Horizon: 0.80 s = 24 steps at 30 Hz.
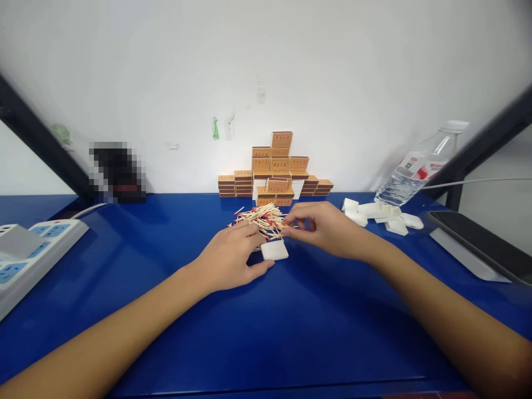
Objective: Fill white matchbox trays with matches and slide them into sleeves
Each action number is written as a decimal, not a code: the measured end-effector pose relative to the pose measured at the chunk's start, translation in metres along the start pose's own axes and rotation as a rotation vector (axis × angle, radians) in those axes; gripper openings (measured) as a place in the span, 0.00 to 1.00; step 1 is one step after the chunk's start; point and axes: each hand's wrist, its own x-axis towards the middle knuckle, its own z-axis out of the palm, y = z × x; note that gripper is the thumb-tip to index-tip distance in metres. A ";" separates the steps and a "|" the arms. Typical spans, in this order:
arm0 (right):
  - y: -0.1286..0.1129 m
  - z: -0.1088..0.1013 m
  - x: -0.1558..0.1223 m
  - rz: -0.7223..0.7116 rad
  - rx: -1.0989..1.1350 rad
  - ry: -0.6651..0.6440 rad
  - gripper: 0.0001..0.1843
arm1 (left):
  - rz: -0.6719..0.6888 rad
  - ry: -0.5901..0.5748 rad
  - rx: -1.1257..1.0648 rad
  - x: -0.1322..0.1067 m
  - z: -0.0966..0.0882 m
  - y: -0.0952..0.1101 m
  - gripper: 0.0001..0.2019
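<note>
A loose pile of red-tipped matches (pixel 261 219) lies on the blue table (pixel 266 332). Just in front of it sits a white inner matchbox tray (pixel 275 250). My left hand (pixel 233 257) rests beside the tray, fingers curled round its left side and thumb touching its near edge. My right hand (pixel 322 227) hovers at the pile's right edge, thumb and fingers pinched on a few matches.
Stacked brown matchboxes (pixel 276 172) stand against the white wall. Several white trays (pixel 380 215) lie at the right, by a plastic water bottle (pixel 415 166) and a phone (pixel 482 244). A power strip (pixel 29 249) sits at the left edge.
</note>
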 end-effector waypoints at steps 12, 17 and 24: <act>-0.013 0.007 -0.009 -0.162 -0.057 -0.138 0.07 | -0.008 -0.004 -0.021 0.000 0.001 0.000 0.17; -0.010 -0.003 -0.012 -0.083 -0.113 -0.150 0.12 | -0.017 -0.003 -0.023 0.000 0.000 0.000 0.17; -0.008 -0.006 -0.014 -0.008 -0.059 -0.265 0.13 | -0.006 0.018 -0.016 0.001 -0.002 0.003 0.17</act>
